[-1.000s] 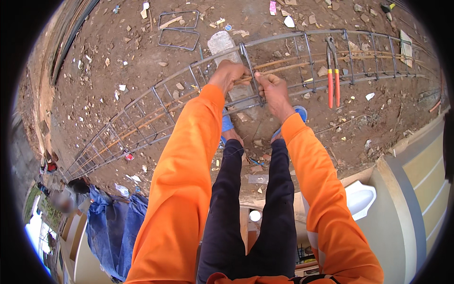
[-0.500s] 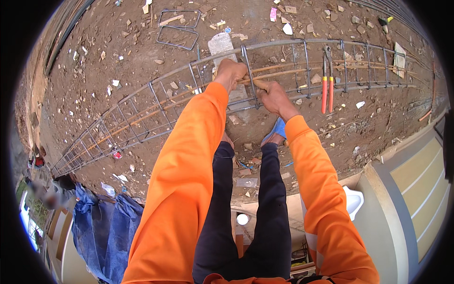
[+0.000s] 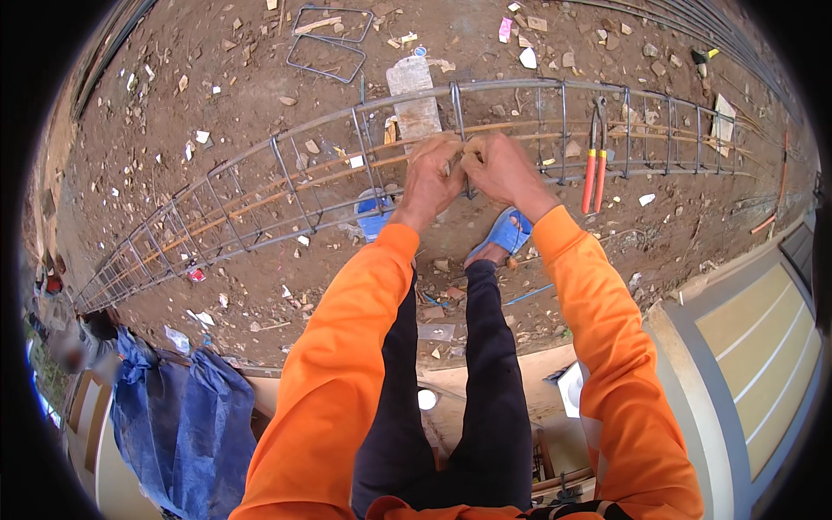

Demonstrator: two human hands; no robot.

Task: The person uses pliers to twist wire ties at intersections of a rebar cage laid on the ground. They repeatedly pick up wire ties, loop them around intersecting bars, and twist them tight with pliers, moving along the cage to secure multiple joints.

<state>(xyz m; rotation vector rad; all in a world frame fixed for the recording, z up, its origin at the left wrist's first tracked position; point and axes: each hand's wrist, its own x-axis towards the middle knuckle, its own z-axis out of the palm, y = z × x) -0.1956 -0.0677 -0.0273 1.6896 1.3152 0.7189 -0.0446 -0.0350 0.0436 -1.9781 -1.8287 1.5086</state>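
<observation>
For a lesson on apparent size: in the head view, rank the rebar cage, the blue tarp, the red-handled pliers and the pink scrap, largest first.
1. rebar cage, spanning the picture
2. blue tarp, though it lies nearer the camera
3. red-handled pliers
4. pink scrap

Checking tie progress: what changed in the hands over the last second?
The left hand and right hand closed in from slightly apart to touching, both now pinching at one stirrup on the rebar cage; what they pinch is too small to tell. The orange-handled pliers stayed hanging on the cage, untouched.
</observation>
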